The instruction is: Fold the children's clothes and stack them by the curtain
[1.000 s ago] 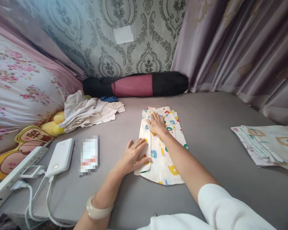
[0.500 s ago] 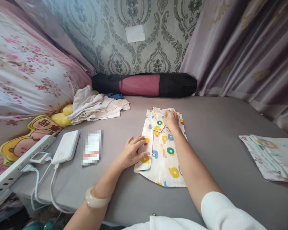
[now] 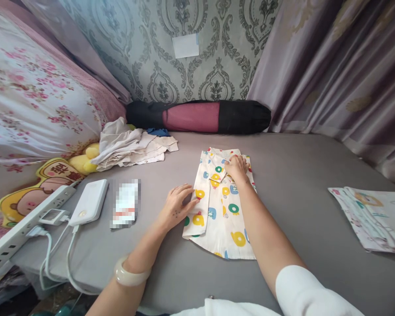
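Observation:
A small white shirt (image 3: 219, 237) with yellow, green and blue prints lies on the grey-covered surface, its left side folded inward in a long strip. At that strip's left edge is my left hand (image 3: 177, 205), open, the fingers stretched out and the fingertips at the cloth. My right hand (image 3: 237, 169) is near the upper right of the shirt, below the collar, its fingers curled down on the fabric. My right forearm covers part of the shirt's right side.
A stack of folded clothes (image 3: 375, 219) lies at the right. Crumpled clothes (image 3: 128, 147) sit at the back left. A phone-like blurred item (image 3: 125, 204), a white power bank (image 3: 88, 202) and a power strip (image 3: 36, 226) with cables line the left. A long black-and-red bag (image 3: 191, 117) lies against the wall.
My left hand has slid left, off the folded strip to its edge. My right hand has shifted slightly right and its fingers have loosened a little. The shirt is nearly unmoved.

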`<state>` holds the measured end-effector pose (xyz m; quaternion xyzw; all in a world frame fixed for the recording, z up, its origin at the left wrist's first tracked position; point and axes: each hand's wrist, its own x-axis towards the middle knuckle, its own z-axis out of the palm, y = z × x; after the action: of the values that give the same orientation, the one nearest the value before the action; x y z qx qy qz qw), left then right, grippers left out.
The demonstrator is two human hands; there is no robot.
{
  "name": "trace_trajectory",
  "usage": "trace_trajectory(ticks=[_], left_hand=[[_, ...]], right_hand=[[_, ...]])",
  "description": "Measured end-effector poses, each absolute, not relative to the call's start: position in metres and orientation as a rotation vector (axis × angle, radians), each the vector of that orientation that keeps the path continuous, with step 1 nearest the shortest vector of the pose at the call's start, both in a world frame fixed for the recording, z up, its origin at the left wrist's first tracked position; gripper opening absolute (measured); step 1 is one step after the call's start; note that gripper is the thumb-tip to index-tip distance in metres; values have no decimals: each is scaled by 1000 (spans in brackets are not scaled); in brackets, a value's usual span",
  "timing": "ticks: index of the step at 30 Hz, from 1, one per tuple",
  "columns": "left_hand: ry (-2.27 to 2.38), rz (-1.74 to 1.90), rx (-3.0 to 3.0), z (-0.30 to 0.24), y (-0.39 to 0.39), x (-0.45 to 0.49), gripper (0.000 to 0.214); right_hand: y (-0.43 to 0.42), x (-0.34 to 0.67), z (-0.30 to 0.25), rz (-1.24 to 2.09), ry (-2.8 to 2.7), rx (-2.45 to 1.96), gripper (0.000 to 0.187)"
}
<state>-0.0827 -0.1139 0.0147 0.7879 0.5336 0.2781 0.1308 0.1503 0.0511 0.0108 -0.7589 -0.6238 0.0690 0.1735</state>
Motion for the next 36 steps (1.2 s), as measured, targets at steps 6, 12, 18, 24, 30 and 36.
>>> trace_trajectory(ticks=[6,12,18,24,30,36], left_hand=[[1563,837,2274,13,-114,-82,32],[1563,836,2262,14,-114,-83,31],[1562,820,2265,17,-114,-83,31],[1558,816,2263,17,-114,-83,31],[1555,814,2274,15,-114,-84,29],[1556,812,2270,13,-113,-84,29]], right_hand=[[52,150,13,228,-1733,-2109,23],[57,149,20,372,-1665,-1926,15],[66,145,19,657,-1484,-1622,18],[62,136,20,911,-1390,-1502,25],[54,129,21,1107,-1413,-1320,22],[47,124,27,1200,-1486,-1321,15]])
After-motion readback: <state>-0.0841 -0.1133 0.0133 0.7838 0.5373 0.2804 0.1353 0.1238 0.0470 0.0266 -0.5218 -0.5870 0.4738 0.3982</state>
